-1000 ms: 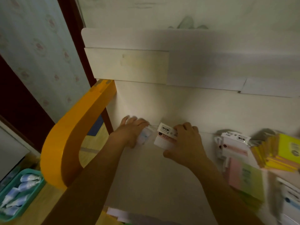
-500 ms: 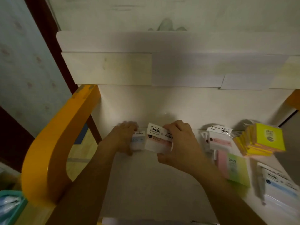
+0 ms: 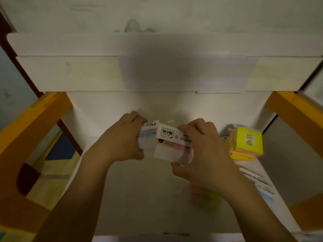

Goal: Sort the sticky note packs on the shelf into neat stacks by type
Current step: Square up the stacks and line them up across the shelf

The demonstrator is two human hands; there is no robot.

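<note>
My left hand [image 3: 120, 142] grips a white pack with a pale blue band [image 3: 146, 137] above the white shelf board [image 3: 139, 198]. My right hand [image 3: 204, 154] grips a white pack with a pink band and a black label [image 3: 170, 145], which overlaps the blue pack's right edge. Both packs are held near the middle of the shelf, close to its back wall. A stack of yellow sticky note packs [image 3: 248, 142] stands at the right. A pink and green pack [image 3: 202, 196] lies blurred under my right forearm.
Orange side frames [image 3: 26, 137] flank the shelf on the left and on the right. A white upper shelf edge [image 3: 157, 72] overhangs the back. White and blue packs [image 3: 262, 189] lie along the right side of the board.
The view has swung right, so both hands now sit mid-frame. The two packs have come closer, the pink one overlapping the blue one, and both hands have drawn slightly away from the back wall.
</note>
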